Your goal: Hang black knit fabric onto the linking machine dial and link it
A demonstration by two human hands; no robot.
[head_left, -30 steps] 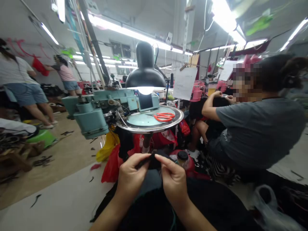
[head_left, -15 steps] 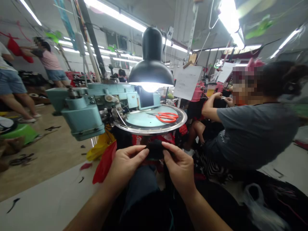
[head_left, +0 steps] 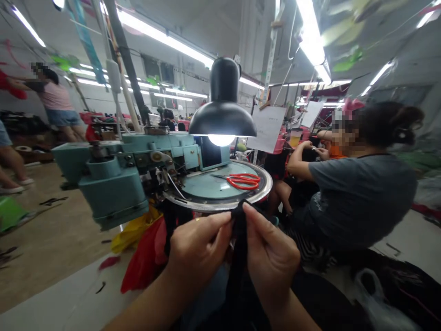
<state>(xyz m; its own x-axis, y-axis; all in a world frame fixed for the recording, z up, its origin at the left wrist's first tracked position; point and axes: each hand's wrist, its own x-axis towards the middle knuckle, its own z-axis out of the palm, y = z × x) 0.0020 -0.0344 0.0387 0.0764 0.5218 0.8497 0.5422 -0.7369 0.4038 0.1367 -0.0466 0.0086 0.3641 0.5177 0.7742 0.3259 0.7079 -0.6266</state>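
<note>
Both of my hands pinch a piece of black fabric (head_left: 238, 248) that hangs down in a narrow fold between them. My left hand (head_left: 200, 243) grips its left side with thumb and forefinger; my right hand (head_left: 270, 246) holds its upper right edge. The fabric's top lies just in front of the toothed rim of a round dial plate (head_left: 203, 205); whether it touches the rim I cannot tell. This plate belongs to a teal linking machine (head_left: 113, 184). Red-handled scissors (head_left: 243, 180) rest on the plate under a lit black lamp (head_left: 223, 117).
Red cloth (head_left: 144, 257) and yellow cloth (head_left: 134, 230) hang below the machine at left. A seated co-worker (head_left: 358, 197) handles something small at right. Paper sheets (head_left: 267, 128) hang behind the plate. A clear plastic bag (head_left: 375, 299) lies at lower right.
My hands have risen and shifted right toward the plate's front rim, bringing the black fabric up with them. The fabric now hangs as a long narrow fold. The camera view has shifted slightly.
</note>
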